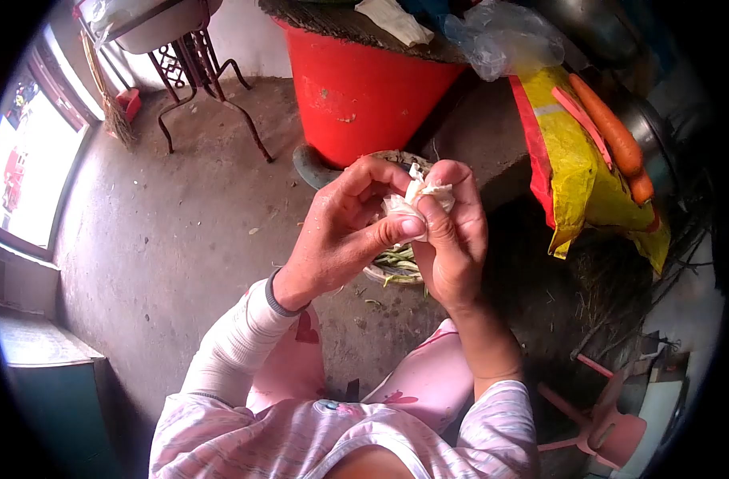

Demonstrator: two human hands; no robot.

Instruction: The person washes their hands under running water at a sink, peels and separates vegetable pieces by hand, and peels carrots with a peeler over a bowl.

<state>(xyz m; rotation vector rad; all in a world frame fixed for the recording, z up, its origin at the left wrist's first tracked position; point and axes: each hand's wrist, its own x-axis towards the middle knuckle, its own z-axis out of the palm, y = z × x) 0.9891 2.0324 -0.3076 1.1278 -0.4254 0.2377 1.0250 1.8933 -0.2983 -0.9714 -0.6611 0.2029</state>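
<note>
Between both hands, in front of my chest, is a small crumpled whitish thing [416, 195], perhaps papery skin or tissue; what is inside it is hidden. My left hand [352, 223] pinches its left side with thumb and fingers. On the other side, my right hand [452, 231] has thumb and forefinger closed on it. Below the hands, a round basket [396, 275] on the floor shows green bean-like pieces, partly covered by the hands.
A red bucket [356, 88] with a dark lid stands ahead. To the right are two carrots [616, 128] on a yellow and red bag [580, 168]. A metal washstand [197, 80] and broom [109, 100] are at upper left, a pink stool [612, 435] at lower right.
</note>
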